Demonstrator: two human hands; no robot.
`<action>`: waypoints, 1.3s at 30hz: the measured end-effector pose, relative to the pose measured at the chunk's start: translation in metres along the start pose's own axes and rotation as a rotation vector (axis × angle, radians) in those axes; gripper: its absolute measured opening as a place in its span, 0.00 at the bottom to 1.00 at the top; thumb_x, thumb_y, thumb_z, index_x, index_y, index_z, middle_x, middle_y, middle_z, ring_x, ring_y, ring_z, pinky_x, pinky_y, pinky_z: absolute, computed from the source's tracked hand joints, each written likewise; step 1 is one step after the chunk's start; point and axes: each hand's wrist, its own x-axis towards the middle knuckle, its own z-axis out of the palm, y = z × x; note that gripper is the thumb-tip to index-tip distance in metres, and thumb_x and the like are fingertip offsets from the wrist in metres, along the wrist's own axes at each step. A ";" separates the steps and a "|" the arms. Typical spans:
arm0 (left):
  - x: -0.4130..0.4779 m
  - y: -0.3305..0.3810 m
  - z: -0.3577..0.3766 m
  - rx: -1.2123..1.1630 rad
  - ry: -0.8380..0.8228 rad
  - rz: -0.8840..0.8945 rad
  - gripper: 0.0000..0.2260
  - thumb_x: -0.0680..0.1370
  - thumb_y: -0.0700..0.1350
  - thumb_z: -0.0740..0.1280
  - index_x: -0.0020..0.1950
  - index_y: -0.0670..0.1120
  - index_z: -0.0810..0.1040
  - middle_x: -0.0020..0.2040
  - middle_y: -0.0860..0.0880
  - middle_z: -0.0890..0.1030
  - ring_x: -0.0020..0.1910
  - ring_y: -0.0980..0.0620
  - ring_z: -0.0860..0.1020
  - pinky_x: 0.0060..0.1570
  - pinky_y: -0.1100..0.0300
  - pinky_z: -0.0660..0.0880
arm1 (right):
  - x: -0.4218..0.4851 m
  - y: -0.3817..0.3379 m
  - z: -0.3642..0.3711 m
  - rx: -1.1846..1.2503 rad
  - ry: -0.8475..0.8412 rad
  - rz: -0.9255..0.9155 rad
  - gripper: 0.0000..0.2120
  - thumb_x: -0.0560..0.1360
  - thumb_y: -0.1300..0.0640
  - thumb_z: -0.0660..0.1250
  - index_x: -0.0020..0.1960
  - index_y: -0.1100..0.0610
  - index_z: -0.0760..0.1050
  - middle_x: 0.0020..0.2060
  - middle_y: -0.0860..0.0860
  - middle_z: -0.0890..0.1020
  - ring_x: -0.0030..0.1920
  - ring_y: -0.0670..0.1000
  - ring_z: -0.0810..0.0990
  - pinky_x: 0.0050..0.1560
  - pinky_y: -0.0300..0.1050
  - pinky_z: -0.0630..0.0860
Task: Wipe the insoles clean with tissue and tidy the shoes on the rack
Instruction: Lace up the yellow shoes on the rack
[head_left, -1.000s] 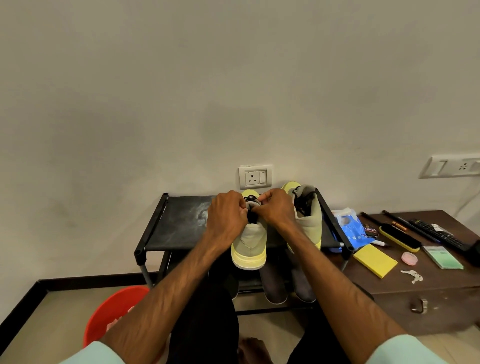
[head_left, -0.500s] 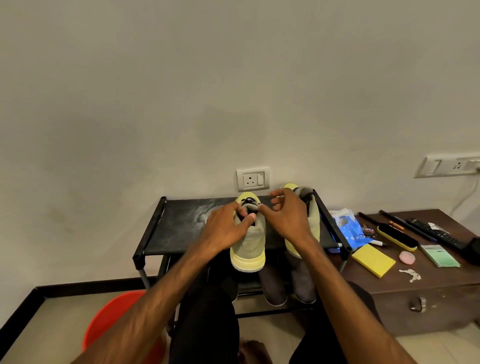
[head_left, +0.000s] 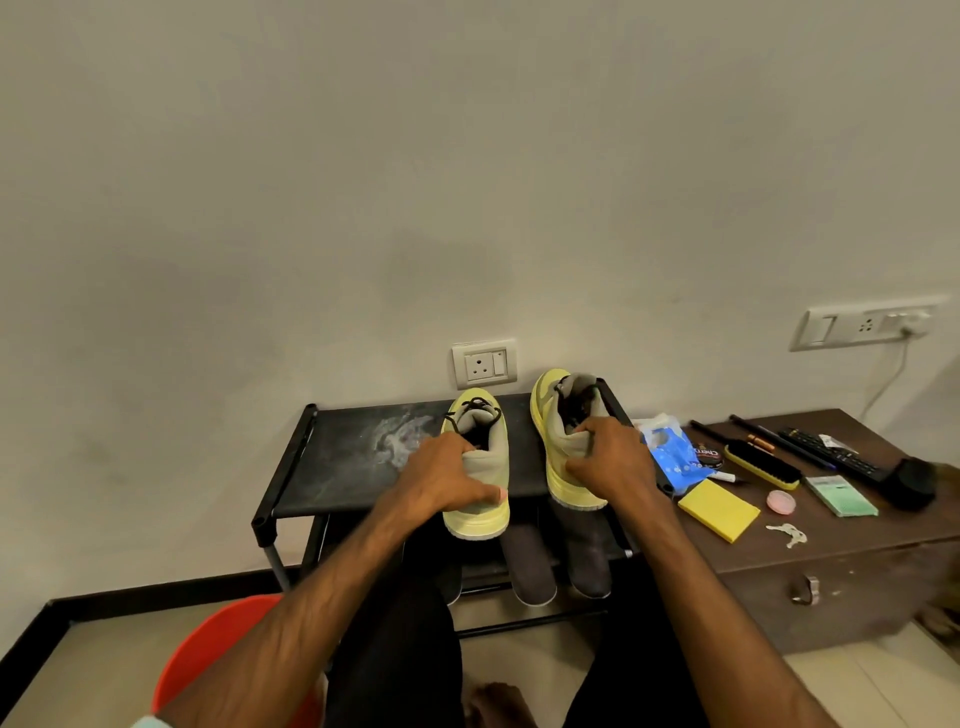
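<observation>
Two yellow-and-grey sneakers stand heels toward me on the top shelf of a black shoe rack (head_left: 337, 467). My left hand (head_left: 441, 480) grips the heel of the left sneaker (head_left: 480, 514), thumb across its back. My right hand (head_left: 610, 462) grips the heel collar of the right sneaker (head_left: 550, 410), fingers curled over its rim. The insoles are hidden inside the shoes. No tissue shows in either hand.
A pair of dark shoes (head_left: 530, 566) sits on the lower shelf. Right of the rack, a brown chest (head_left: 831, 566) carries a blue packet (head_left: 670, 457), a yellow pad (head_left: 719, 512), a shoe brush (head_left: 761, 467), keys and a remote. A red bucket (head_left: 218, 654) stands lower left.
Both hands left the laces of the left sneaker. My left hand dropped to that sneaker's heel and my right hand moved right onto the other sneaker's heel.
</observation>
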 end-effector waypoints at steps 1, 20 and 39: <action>0.000 0.000 0.000 -0.007 0.011 -0.012 0.28 0.59 0.64 0.79 0.52 0.50 0.81 0.48 0.52 0.83 0.45 0.53 0.81 0.46 0.55 0.81 | 0.000 0.001 0.000 0.032 0.007 -0.009 0.19 0.70 0.56 0.75 0.60 0.53 0.80 0.55 0.55 0.83 0.55 0.58 0.81 0.47 0.45 0.75; -0.112 -0.053 -0.122 0.006 0.409 0.043 0.17 0.62 0.58 0.83 0.42 0.51 0.85 0.37 0.53 0.83 0.37 0.56 0.81 0.35 0.58 0.76 | -0.101 -0.144 -0.004 0.293 0.109 -0.383 0.09 0.71 0.53 0.74 0.50 0.52 0.80 0.46 0.51 0.85 0.50 0.58 0.83 0.43 0.45 0.72; -0.346 -0.214 -0.183 -0.210 0.140 -0.473 0.16 0.59 0.51 0.85 0.42 0.48 0.89 0.38 0.44 0.86 0.41 0.41 0.85 0.41 0.46 0.84 | -0.277 -0.281 0.102 0.107 -0.432 -1.013 0.21 0.65 0.49 0.81 0.52 0.56 0.79 0.47 0.54 0.80 0.50 0.57 0.79 0.40 0.45 0.67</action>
